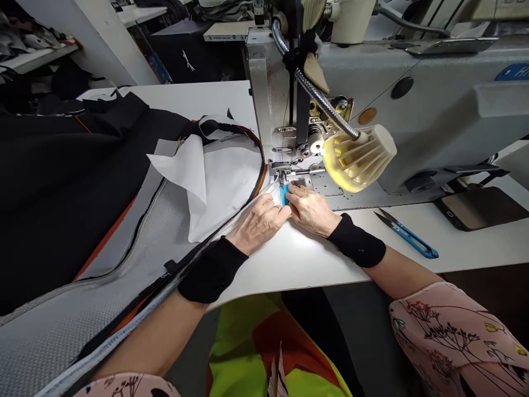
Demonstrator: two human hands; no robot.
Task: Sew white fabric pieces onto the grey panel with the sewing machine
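My left hand (pixel 261 221) is closed, its fingers curled over the edge of a grey, white and black fabric piece (pixel 225 171) with orange trim, just in front of the presser foot (pixel 281 175). The fingertips hide what they pinch. Close beside it, my right hand (pixel 311 209) lies with its fingers bent together and pressed down at a small blue strip (pixel 285 194) below the presser foot. Whether it grips the strip or only presses on it is hidden. The sewing machine (pixel 413 121) stands over both hands.
A lit lamp (pixel 359 157) on a bendable metal neck hangs above my right hand. Blue thread snips (pixel 407 232) and a dark phone (pixel 481 208) lie on the white table (pixel 285 259) at right. Black fabric (pixel 61 182) covers the left side.
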